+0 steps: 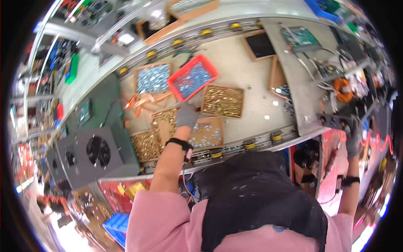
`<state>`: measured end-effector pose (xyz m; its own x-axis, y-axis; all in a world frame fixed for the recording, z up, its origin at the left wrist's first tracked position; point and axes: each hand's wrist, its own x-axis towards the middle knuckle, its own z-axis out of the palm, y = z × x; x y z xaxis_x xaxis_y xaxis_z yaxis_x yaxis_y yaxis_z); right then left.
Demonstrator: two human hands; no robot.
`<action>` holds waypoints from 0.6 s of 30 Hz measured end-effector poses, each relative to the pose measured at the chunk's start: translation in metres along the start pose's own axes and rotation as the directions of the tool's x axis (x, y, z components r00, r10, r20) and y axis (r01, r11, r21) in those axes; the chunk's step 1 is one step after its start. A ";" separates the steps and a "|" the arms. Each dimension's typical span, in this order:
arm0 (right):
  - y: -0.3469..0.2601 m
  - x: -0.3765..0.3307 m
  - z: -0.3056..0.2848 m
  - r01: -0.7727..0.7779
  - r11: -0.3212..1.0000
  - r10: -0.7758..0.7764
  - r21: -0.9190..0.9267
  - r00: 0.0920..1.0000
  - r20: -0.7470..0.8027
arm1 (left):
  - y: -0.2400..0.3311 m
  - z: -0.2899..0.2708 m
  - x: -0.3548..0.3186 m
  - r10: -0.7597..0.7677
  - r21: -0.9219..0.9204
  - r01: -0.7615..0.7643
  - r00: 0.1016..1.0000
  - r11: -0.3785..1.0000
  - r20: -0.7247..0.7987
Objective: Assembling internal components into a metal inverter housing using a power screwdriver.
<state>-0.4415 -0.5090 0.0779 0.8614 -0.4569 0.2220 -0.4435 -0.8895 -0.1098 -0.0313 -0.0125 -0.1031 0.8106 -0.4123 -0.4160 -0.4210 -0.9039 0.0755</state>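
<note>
My left hand (187, 116), in a grey glove, reaches over the small-parts boxes in the middle of the bench. Beneath and beside it are a cardboard box of brass-coloured pieces (164, 122) and a cardboard tray of small silver parts (209, 133). Just beyond its fingers stand a red bin of silver screw-like parts (171, 84) and another box of brass-coloured pieces (222, 101). My right hand (354, 136), also gloved in grey, is far to the right, beside the corner of a dark metal panel (331, 121). The fingers of both hands are too blurred to make out.
A dark metal housing with a fan (98, 150) stands at the left. Copper-coloured strips (145, 101) lie near a box of silver parts (153, 79). At the right, a metal plate (302, 80) carries a green circuit board (300, 36) and an orange coil (343, 90). Rails with yellow rollers (249, 144) edge the bench.
</note>
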 end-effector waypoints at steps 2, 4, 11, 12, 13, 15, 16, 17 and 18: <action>-0.003 0.004 -0.002 0.031 0.998 -0.030 -0.062 0.999 0.011 | -0.002 -0.003 0.006 -0.013 -0.137 0.001 0.996 0.991 -0.089; -0.007 0.005 -0.004 -0.047 0.999 0.047 0.028 0.998 -0.028 | -0.002 -0.011 0.005 -0.076 -0.281 0.023 0.981 0.959 -0.179; -0.022 0.009 -0.029 -0.219 0.974 0.213 -0.054 0.973 -0.090 | 0.039 -0.042 -0.006 0.112 -0.076 -0.150 0.925 0.986 -0.362; -0.023 0.008 -0.032 -0.197 0.980 0.191 -0.040 0.973 -0.127 | 0.048 -0.043 -0.009 0.091 -0.053 -0.116 0.933 0.992 -0.347; -0.021 0.006 -0.035 -0.239 0.970 0.233 -0.044 0.966 -0.114 | 0.058 -0.044 -0.011 0.064 -0.046 -0.082 0.948 0.996 -0.311; -0.009 -0.011 -0.040 -0.173 0.955 0.228 0.242 0.949 -0.219 | 0.072 -0.046 -0.024 0.003 -0.110 -0.043 0.941 0.993 -0.338; 0.002 -0.025 -0.044 -0.210 0.943 0.282 0.257 0.916 -0.286 | 0.077 -0.047 -0.032 -0.019 -0.142 -0.037 0.928 0.989 -0.373; 0.018 -0.037 -0.046 -0.279 0.918 0.380 0.282 0.820 -0.428 | 0.082 -0.047 -0.042 -0.017 -0.163 -0.059 0.903 0.985 -0.430; 0.043 -0.048 -0.048 -0.308 0.896 0.442 0.320 0.687 -0.577 | 0.085 -0.048 -0.051 -0.098 -0.224 0.005 0.910 0.975 -0.403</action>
<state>-0.5137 -0.5255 0.1086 0.2525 -0.7051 0.6626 -0.5835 -0.6573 -0.4770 -0.0888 -0.0738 -0.0319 0.9428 -0.3328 -0.0201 -0.3149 -0.9086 0.2744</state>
